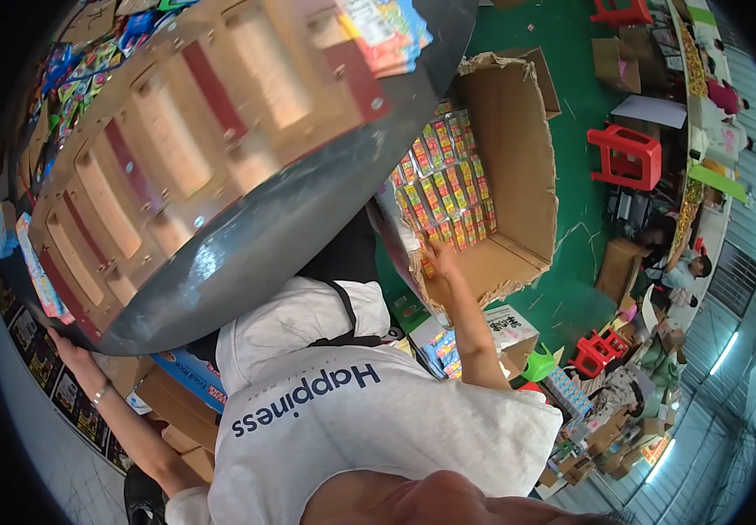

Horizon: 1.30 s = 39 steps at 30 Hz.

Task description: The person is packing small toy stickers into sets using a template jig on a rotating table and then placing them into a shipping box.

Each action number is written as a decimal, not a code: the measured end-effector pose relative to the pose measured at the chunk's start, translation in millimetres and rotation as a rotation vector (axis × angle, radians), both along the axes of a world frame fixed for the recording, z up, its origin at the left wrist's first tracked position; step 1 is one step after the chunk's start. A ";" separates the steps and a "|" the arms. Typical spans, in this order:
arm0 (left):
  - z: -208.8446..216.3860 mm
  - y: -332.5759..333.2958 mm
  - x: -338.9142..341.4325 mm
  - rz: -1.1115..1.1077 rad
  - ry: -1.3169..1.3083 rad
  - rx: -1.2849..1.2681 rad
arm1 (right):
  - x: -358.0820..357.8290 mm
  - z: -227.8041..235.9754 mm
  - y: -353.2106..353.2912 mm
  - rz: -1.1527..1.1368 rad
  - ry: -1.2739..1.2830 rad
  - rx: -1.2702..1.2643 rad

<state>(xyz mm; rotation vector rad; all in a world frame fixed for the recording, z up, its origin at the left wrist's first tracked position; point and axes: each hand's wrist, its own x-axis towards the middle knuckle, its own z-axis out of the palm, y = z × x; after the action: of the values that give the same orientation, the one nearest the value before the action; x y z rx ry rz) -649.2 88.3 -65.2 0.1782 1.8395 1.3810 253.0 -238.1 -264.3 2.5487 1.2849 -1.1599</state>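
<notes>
A large wooden board with several long slots and dark red strips lies on a round grey tabletop. My left hand is at the table's rim by the board's left corner, fingers stretched out and partly hidden. Just beyond it stands a stack of colourful flat packets. My right hand reaches into a torn-edged cardboard box, its fingers curled near the box's inner side. Rows of small red, yellow and green packs fill the box's floor. Whatever is in those fingers is hidden.
More colourful packets lie at the board's far corner. A pile of bright bags is at the far left. Red stools stand on the green floor to the right. Open cartons sit beside my left arm; people work along a far table.
</notes>
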 end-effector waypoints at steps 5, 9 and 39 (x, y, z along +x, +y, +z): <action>29.5 43.1 -62.5 -0.157 0.055 -0.022 | -10.7 -27.9 -15.9 -0.220 0.226 0.150; 64.8 76.9 -39.3 -0.269 0.692 -0.054 | 6.7 -41.6 -25.4 -0.179 0.181 0.096; 174.4 49.4 475.1 -1.085 -0.501 0.299 | -206.2 377.3 388.4 0.015 1.026 0.562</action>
<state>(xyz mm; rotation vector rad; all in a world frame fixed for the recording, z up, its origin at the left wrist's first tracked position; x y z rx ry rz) -174.1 137.7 109.2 0.7740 0.8392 0.7790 46.8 150.3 113.0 2.2001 2.0101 -2.5917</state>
